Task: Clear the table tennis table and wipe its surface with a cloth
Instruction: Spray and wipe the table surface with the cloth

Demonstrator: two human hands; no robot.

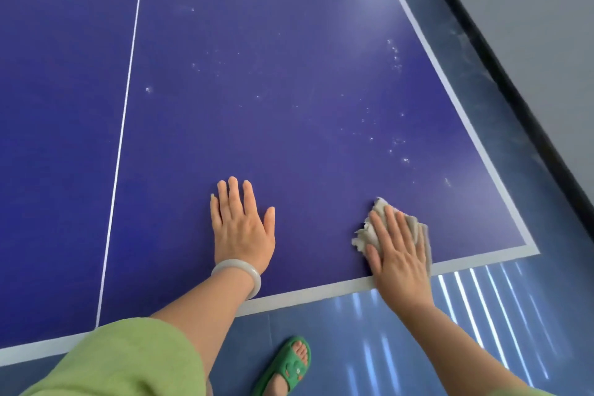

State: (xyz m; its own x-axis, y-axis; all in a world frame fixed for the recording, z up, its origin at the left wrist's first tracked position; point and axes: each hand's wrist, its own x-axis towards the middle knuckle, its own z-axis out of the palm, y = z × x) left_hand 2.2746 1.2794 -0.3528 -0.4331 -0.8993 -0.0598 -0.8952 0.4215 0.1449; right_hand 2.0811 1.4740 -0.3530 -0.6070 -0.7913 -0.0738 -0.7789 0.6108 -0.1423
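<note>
The blue table tennis table (289, 90) fills most of the view, with a white centre line at the left and white border lines along its near and right edges. My right hand (397, 251) lies flat on a crumpled grey-white cloth (369, 228), pressing it to the table near the front right corner. My left hand (241, 228) rests palm down on the bare surface with its fingers spread, a pale bangle on the wrist. Small whitish spots and droplets dot the surface beyond both hands, mostly toward the right edge.
Below the near edge is a shiny blue floor (482, 315) with streaks of reflected light. A foot in a green slipper (286, 366) stands under the table's edge. Along the right side runs a dark skirting strip and a grey wall (546, 26).
</note>
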